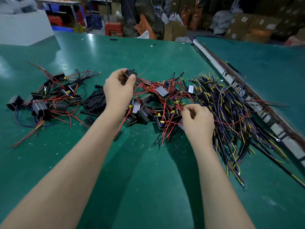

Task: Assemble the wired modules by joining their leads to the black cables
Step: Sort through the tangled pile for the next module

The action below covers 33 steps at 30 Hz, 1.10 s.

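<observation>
Head view. The left hand [118, 87] is raised over the green work mat [140, 171], fingers and thumb curled around a black module [130, 74] whose red leads [143, 83] trail down into the central pile of unassembled modules [158, 104]. The right hand [197, 120] sits low at the right edge of that pile, fingertips pinching what appears to be a thin red lead [181, 109]; which module that lead belongs to cannot be determined.

The bundle of black cables [231, 113], with yellow and purple cores, lies just beside the right hand and extends toward the table-edge rail [247, 90]. A stack of black sleeve tubing [95, 101] lies to the left of the left forearm. Further left is a separate group of modules with cables attached [46, 100], probably finished units.

Fault risks from this state:
- The held module's leads are interlaced with neighbouring leads. Lifting further would likely drag adjacent modules or strain the lead roots.
- The pinched lead may belong to a different module. Joining it would pair the wrong parts.
- The cable bundle is dense, so drawing one cable could pull out several.
</observation>
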Each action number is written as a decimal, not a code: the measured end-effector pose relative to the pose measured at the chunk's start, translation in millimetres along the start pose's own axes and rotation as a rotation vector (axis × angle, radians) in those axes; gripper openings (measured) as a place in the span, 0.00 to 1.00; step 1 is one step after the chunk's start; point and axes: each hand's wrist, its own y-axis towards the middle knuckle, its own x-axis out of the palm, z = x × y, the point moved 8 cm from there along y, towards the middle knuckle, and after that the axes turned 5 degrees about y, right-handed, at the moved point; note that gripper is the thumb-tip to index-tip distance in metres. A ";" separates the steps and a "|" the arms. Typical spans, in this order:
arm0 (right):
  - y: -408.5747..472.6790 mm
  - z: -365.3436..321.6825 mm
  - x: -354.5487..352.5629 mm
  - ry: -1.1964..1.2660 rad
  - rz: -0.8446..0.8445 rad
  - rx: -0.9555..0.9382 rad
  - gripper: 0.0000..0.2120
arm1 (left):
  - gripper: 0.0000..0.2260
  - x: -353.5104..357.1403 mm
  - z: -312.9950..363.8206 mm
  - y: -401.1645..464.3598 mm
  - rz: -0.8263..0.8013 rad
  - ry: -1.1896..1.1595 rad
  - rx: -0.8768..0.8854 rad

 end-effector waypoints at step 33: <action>-8.6 -13.9 25.1 0.502 -0.227 -0.037 0.09 | 0.16 41.3 3.7 -100.3 -0.866 -0.783 -0.379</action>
